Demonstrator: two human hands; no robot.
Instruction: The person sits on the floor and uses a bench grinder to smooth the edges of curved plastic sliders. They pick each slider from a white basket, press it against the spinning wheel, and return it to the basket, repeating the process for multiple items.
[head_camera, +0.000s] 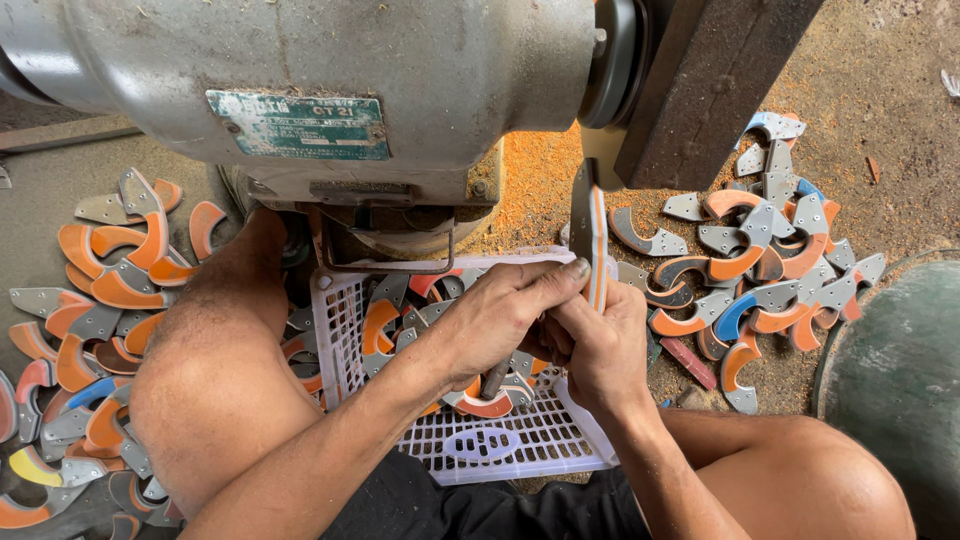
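Observation:
Both my hands grip one curved handle piece (592, 240), grey metal with an orange and white layered edge. It stands upright, its top close under the dark grinding wheel (700, 90) of a grey bench grinder (300, 70). My left hand (495, 315) holds it from the left with the thumb stretched along it. My right hand (600, 350) clasps it from below and the right. Both hands hover over a white plastic basket (490, 440) that holds several similar pieces.
Piles of curved orange, blue and grey handle pieces lie on the ground at left (95, 300) and right (760, 260). Orange sawdust (540, 190) covers the floor by the grinder. My bare knees flank the basket. A round green object (900, 380) sits at right.

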